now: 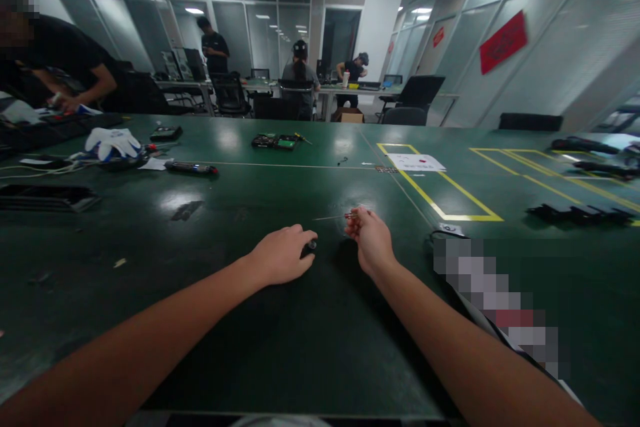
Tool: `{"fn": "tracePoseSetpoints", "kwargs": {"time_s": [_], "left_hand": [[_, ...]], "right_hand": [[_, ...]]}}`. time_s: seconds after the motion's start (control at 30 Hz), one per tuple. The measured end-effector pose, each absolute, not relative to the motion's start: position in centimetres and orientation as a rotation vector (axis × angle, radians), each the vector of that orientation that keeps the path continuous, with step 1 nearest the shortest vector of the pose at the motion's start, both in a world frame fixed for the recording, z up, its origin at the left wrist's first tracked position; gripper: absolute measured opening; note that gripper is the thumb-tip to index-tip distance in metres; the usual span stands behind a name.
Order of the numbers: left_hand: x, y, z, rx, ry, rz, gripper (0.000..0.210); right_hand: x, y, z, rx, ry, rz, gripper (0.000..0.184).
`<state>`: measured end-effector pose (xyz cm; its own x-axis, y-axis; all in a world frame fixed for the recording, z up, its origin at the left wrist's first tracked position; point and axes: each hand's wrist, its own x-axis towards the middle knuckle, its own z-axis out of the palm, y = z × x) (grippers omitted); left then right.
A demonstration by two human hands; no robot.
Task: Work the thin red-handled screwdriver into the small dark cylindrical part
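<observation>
Above the green table, my right hand [371, 240] is closed around the red handle of a slim screwdriver [330, 217]. The thin metal shaft points left, over the top of my left hand. My left hand [283, 255] rests low at the table, thumb and fingers curled round a small dark round piece [312, 245]. Too little of that piece shows to tell its kind. A gap separates the two hands, and the screwdriver tip does not touch the dark piece.
White gloves [114, 145], a dark cylindrical tool [191, 168] and an open black case [274, 141] lie farther back. A white paper sheet [416, 162] lies by yellow tape. Black parts [580, 215] sit at right. One person bends over the table's far left; others are behind.
</observation>
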<state>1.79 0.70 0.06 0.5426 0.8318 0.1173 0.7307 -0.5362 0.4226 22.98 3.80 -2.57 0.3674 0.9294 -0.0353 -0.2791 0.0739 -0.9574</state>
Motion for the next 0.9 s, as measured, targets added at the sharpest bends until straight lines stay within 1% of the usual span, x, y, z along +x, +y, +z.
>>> {"fn": "tracePoseSetpoints", "kwargs": {"time_s": [0.23,0.33,0.4,0.53,0.63,0.7,0.83,0.9], "left_hand": [[1.9,2.9,-0.6,2.528,1.293,0.386,0.025],[0.8,3.2,-0.5,2.468,1.290,0.483,0.022],[-0.2,3.4,-0.2,2.388,1.257,0.531,0.026],[-2.9,3.8,1.0,2.002,1.266,0.643,0.034],[-5.5,3.8,2.0,1.593,1.307,0.830,0.035],[-7.6,3.6,2.7,1.347,1.284,0.983,0.031],[-12.6,2.8,3.9,1.003,1.256,1.195,0.013],[-15.1,2.4,4.3,0.900,1.288,1.273,0.014]], "right_hand": [[22.8,3.5,-2.3,-1.136,-0.717,1.063,0.023],[22.8,3.5,-2.3,-1.129,-0.722,1.065,0.023],[22.9,3.5,-2.4,-1.122,-0.728,1.066,0.023],[22.9,3.5,-2.5,-1.128,-0.748,1.076,0.024],[22.9,3.5,-2.4,-1.126,-0.734,1.087,0.023],[22.8,3.4,-2.3,-1.119,-0.728,1.093,0.022],[22.8,3.4,-2.3,-1.108,-0.720,1.102,0.022],[22.8,3.4,-2.3,-1.111,-0.712,1.108,0.021]]}}
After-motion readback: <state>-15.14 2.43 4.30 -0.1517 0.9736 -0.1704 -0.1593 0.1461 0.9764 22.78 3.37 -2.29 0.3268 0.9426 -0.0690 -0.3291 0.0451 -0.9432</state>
